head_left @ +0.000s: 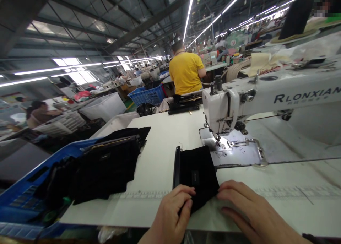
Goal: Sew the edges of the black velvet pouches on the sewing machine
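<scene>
A black fabric piece (204, 162) with a small dark label lies on the white table in front of me. Along its left edge runs a stiff, shiny black strip (177, 167). My left hand (174, 210) pinches the near left part of the fabric between thumb and fingers. At the near right corner, my right hand (247, 205) touches the edge with its fingertips, thumb apart and fingers stretched out. Just beyond the fabric stands a white sewing machine (221, 109), its needle area lit above a metal plate (237, 151).
A pile of black fabric pieces (106, 166) lies at the left, partly over a blue crate (21, 201). More black pieces (183, 103) rest at the table's far edge. A ruler strip (144, 195) runs along the near side. A person in a yellow shirt (185, 73) sits ahead.
</scene>
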{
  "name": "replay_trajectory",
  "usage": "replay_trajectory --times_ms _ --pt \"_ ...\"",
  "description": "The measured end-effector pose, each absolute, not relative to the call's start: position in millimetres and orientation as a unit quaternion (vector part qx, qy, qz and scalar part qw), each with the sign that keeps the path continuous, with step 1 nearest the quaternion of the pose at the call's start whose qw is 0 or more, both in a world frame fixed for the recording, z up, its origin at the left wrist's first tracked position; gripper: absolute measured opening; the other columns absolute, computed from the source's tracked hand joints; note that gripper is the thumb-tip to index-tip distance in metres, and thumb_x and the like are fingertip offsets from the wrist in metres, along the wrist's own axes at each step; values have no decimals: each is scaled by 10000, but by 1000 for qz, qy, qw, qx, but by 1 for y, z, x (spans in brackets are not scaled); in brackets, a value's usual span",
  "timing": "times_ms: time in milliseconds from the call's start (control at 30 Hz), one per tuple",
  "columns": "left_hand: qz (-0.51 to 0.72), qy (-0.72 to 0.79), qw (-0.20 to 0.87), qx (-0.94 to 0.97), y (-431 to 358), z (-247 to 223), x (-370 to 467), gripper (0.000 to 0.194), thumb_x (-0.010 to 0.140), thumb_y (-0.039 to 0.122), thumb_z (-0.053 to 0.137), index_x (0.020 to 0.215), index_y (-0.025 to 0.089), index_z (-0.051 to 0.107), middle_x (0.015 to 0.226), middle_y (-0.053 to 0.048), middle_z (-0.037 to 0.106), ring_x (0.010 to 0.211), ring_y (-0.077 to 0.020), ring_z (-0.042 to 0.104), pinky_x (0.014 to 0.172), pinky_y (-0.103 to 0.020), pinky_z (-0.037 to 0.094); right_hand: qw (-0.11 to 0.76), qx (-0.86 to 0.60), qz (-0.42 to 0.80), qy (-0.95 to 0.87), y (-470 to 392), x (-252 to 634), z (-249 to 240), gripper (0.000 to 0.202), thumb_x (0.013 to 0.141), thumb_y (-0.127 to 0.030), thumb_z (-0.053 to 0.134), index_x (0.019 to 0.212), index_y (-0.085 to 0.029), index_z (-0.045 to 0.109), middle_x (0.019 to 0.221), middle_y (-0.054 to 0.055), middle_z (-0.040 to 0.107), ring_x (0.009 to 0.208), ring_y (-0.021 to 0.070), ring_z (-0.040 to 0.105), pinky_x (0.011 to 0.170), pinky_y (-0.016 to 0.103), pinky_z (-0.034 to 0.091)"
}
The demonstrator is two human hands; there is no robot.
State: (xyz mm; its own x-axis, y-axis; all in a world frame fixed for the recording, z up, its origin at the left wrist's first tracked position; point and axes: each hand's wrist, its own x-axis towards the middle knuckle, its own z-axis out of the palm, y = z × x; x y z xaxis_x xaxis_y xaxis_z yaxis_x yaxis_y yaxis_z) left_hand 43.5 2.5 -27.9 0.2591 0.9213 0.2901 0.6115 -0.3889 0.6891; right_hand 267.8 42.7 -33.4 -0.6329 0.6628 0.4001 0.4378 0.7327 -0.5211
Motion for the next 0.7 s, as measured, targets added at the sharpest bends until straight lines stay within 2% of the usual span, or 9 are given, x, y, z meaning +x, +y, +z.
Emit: replay_trajectory --times_ms 200,400,567,633,700 --pt "379 480 199 766 4 -35 43 185 812 117 402 827 164 580 904 -76 635 870 -156 624 761 -232 499 310 -304 166 -886 42 267 -31 162 825 -115 463 888 -227 562 881 28 619 805 143 597 705 221 503" --pt "364 468 172 787 7 -31 44 176 773 76 432 803 143 592 868 -82 648 845 -154 638 744 -216 511 349 -284 137 -883 39 261 -32 173 841 -150 479 981 -218 554 837 33 620 753 149 592 650 224 501" --pt "362 472 170 786 6 -33 45 136 737 75 500 790 142 606 862 -75 653 838 -157 641 749 -218 513 374 -267 95 -883 35 256 -32 205 860 -119 444 1023 -189 548 782 48 572 695 144 543 593 230 472" --pt "354 481 172 784 6 -33 46 119 742 86 512 776 146 608 862 -73 654 837 -163 641 744 -229 515 379 -255 64 -887 34 253 -28 209 870 -100 416 999 -177 561 731 45 549 654 142 517 567 236 451" --pt "348 483 171 785 5 -32 47 114 752 96 510 782 150 606 865 -73 653 843 -169 638 746 -242 515 393 -237 27 -888 35 250 -25 236 877 -77 361 911 -163 579 688 43 543 629 141 508 608 265 452"
